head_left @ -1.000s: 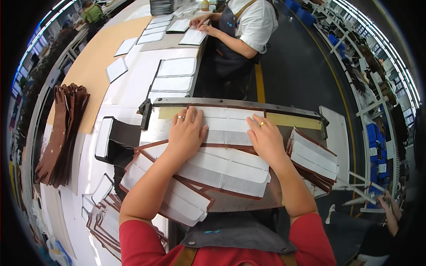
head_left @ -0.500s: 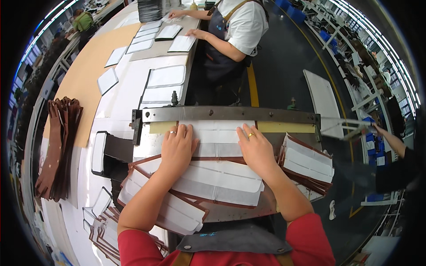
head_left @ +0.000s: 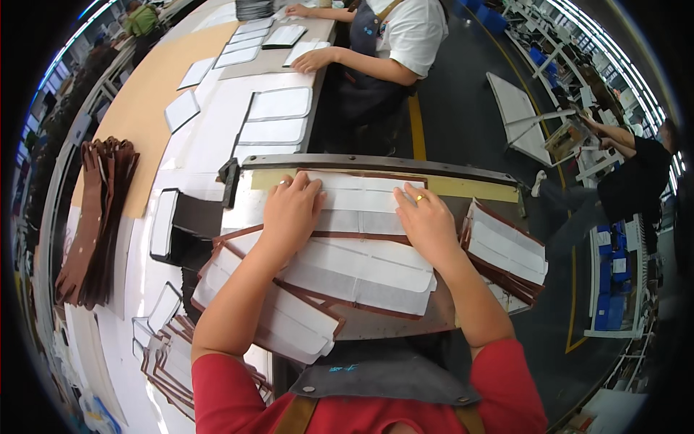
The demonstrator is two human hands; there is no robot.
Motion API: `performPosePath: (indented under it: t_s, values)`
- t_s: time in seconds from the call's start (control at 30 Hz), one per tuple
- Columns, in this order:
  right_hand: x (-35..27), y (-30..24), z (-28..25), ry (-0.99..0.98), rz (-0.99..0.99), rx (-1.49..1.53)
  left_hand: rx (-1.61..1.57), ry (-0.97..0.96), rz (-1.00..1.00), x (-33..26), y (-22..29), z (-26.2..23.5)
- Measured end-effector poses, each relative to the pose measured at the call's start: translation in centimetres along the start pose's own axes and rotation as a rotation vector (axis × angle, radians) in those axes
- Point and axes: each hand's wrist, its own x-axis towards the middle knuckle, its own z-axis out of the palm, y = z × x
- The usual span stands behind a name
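Note:
A white-backed panel with brown edges (head_left: 358,201) lies flat on the metal plate of a bench device. My left hand (head_left: 290,217) rests on its left end, and my right hand (head_left: 426,220) on its right end. Both hands are open, fingers stretched toward the far edge, with a ring on each. Beyond the fingertips runs a long metal bar (head_left: 340,160), standing clear of the panel's brown far edge. A yellow strip (head_left: 477,188) shows beside the panel. Nearer me, under my forearms, similar brown-edged panels (head_left: 361,271) overlap.
Brown-edged panels (head_left: 506,242) are stacked at the right. Brown strips (head_left: 101,224) and black-edged white pieces (head_left: 165,224) lie left. Across the table, a co-worker's hand (head_left: 312,59) touches a white piece. A person in black (head_left: 636,173) handles a white frame in the right aisle.
The metal bar has swung up and away, uncovering the panel's far edge. My hands stay on the panel. At right, the person in black has come further into view.

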Motion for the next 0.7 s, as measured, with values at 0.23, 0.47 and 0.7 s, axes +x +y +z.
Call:
performPosePath:
  t_s: [0.23, 0.47, 0.7]
  values:
    - [3.1, -2.3, -0.4, -0.029, -0.042, 0.274, -0.130, 0.053, -0.194, 0.1, -2.8, -0.2]
    - [10.1, -6.3, 5.4, -0.134, -0.237, 0.572, -0.128, 0.076, -0.086, 0.0, -3.4, 0.2]
    - [7.1, -2.8, 1.8, -0.236, -0.236, 0.272, 0.201, -0.077, -0.095, -0.4, -1.3, 0.3]
